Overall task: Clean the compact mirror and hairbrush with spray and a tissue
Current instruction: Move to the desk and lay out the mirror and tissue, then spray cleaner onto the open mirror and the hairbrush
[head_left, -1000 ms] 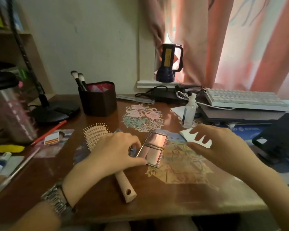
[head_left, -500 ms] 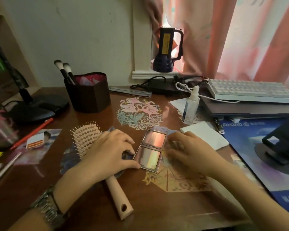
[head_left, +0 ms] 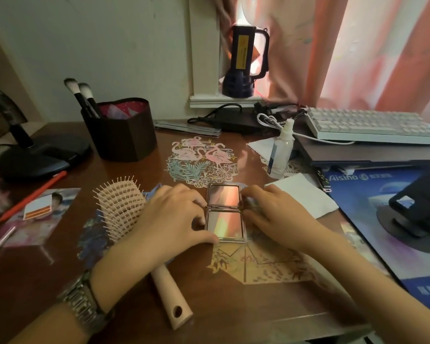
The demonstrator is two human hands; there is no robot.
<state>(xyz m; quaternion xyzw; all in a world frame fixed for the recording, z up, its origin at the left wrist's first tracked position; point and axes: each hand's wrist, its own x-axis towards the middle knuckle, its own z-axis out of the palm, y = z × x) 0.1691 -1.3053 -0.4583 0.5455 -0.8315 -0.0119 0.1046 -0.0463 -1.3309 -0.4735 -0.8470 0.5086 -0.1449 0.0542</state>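
A: Left of us the hairbrush (head_left: 121,207) lies untouched on the desk (head_left: 233,306), part under our left hand (head_left: 169,219), whose fingers press the compact mirror (head_left: 226,212) by its left edge.

B: And our right hand (head_left: 276,214) pinches the right edge; the mirror lies open flat between them. We're squaring it up, we judge.

A: Next, free the right hand for the spray bottle (head_left: 281,152), just beyond the tissue (head_left: 305,197).
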